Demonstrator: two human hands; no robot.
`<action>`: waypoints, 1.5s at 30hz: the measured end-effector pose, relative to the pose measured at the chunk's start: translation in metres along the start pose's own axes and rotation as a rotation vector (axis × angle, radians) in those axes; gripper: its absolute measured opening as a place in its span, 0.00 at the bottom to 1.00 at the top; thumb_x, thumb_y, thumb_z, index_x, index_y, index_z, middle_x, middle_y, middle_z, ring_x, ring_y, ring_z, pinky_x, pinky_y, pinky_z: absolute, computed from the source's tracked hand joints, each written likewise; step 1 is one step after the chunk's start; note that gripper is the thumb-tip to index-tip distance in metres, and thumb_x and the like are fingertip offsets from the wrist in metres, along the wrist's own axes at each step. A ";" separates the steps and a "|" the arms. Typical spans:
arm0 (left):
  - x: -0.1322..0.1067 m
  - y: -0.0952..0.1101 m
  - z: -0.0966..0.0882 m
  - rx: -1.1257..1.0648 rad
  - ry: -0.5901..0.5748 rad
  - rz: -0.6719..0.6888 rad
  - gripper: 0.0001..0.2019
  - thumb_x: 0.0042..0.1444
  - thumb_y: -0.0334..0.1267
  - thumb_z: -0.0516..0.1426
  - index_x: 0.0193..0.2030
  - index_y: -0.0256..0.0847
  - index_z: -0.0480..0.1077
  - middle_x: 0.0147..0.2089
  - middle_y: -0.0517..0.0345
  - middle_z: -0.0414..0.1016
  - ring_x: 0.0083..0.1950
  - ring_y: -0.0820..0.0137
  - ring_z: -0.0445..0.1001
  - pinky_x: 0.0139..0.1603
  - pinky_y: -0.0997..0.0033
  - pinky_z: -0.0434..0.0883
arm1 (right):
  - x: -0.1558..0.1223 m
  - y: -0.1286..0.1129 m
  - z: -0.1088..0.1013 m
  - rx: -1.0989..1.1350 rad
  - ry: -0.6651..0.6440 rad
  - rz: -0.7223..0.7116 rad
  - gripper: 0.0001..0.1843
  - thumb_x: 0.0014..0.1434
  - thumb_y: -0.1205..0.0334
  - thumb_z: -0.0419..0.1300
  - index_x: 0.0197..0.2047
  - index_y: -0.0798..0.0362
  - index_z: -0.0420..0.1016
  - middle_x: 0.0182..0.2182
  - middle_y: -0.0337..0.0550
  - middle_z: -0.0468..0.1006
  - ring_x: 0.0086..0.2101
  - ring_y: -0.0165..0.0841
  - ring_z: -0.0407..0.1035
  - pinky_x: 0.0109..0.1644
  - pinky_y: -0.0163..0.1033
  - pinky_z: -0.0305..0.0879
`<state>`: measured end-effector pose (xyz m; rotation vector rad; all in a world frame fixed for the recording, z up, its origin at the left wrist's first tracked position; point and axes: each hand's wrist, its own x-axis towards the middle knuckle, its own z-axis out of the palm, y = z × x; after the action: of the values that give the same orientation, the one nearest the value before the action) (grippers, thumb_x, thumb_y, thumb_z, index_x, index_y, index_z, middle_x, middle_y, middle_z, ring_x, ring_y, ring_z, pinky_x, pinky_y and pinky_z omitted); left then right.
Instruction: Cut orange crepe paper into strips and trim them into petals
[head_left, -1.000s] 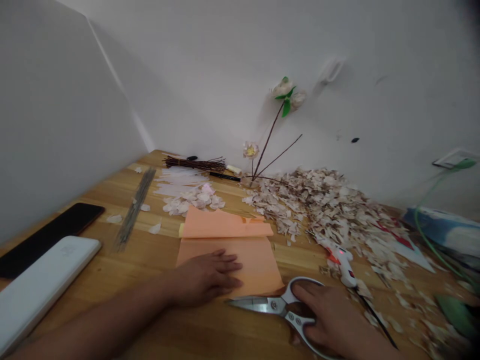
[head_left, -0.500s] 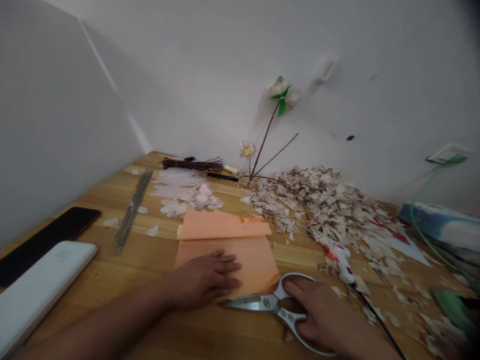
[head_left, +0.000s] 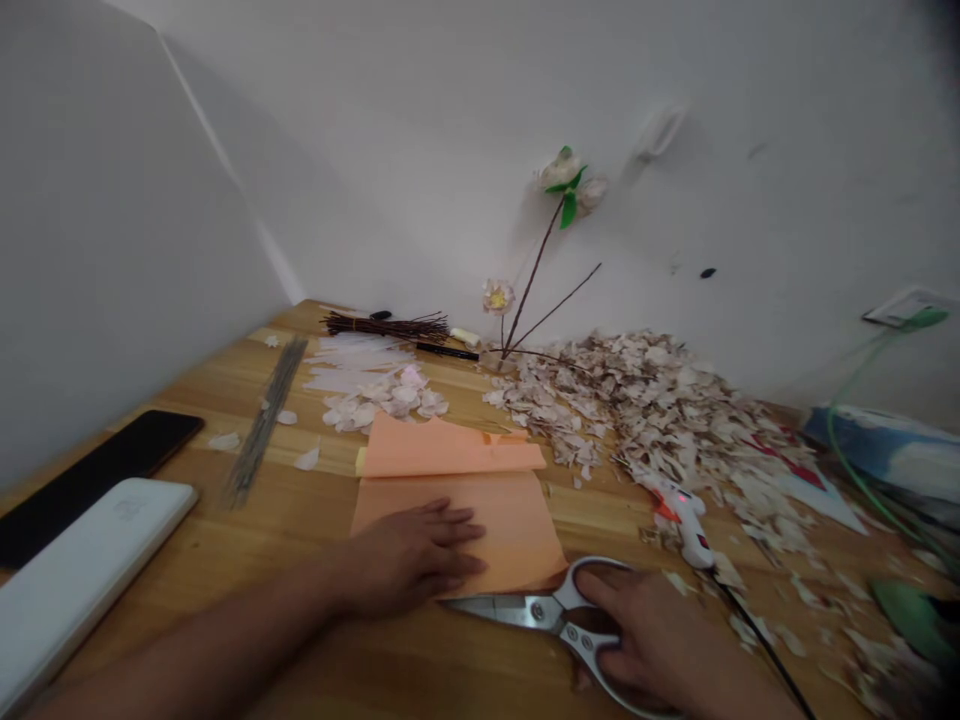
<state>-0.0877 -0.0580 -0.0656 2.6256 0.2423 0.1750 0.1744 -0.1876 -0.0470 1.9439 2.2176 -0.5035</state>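
My left hand lies flat, fingers stretched out, on a sheet of orange paper. The far part of the paper is folded over, with a ragged far edge. My right hand grips the handles of a pair of metal scissors. Their blades look closed and point left along the paper's near edge, just below my left fingers. A white glue gun with a red light and an orange part lies to the right of the paper, above my right hand.
A heap of pale petals spreads along the wall. Bundled brown stems, grey wires and a small petal pile lie at the left. An artificial flower stands behind. A black phone and white slab lie front left.
The scissors and my right hand have shifted slightly right and down. My left hand stays flat on the paper. The whole view has moved a little.
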 end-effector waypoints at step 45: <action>0.023 0.001 0.020 -0.177 0.194 -0.113 0.17 0.61 0.39 0.48 0.55 0.42 0.66 0.62 0.48 0.61 0.64 0.63 0.55 0.64 0.53 0.50 | -0.001 0.003 -0.007 -0.024 0.075 -0.017 0.09 0.43 0.65 0.58 0.32 0.49 0.67 0.34 0.42 0.74 0.35 0.38 0.68 0.37 0.37 0.55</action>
<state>-0.0619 -0.0633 -0.0806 2.4130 0.4211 0.3948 0.1778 -0.1854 -0.0408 1.9647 2.2761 -0.4115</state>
